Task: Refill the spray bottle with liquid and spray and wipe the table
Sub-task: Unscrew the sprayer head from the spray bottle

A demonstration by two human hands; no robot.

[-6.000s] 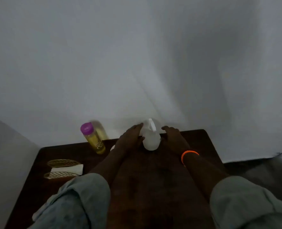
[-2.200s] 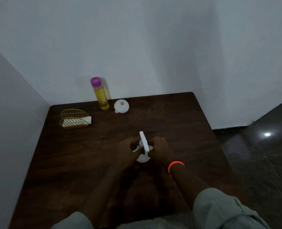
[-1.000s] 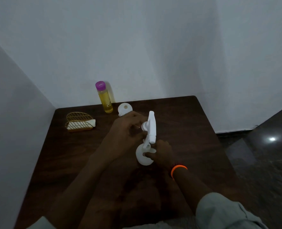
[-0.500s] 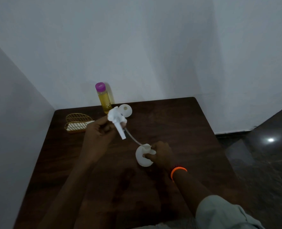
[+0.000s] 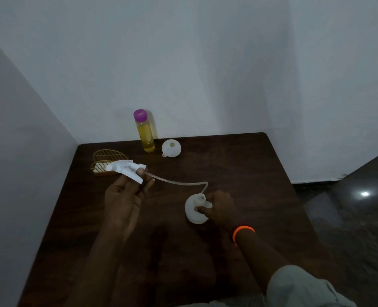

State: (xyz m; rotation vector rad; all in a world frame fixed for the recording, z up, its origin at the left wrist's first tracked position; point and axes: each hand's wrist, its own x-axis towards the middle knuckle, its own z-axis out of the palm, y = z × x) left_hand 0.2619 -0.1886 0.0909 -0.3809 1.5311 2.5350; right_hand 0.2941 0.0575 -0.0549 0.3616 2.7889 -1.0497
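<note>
My right hand grips the white spray bottle, which stands open-necked near the middle of the dark wooden table. My left hand holds the white trigger spray head up and to the left of the bottle. Its thin clear dip tube curves from the head to the bottle's neck, and its tip is still at the opening. A bottle of yellow liquid with a purple cap stands at the table's far edge, with a small white funnel beside it.
A gold wire holder with a white cloth in it sits at the far left of the table, partly behind the spray head. White walls close in the table at the back and left. Dark glossy floor lies to the right.
Both hands brought the bottle toward me from the far edge. My left hand then took the spray head off and has drawn it up and left, pulling the dip tube almost out of the bottle.
</note>
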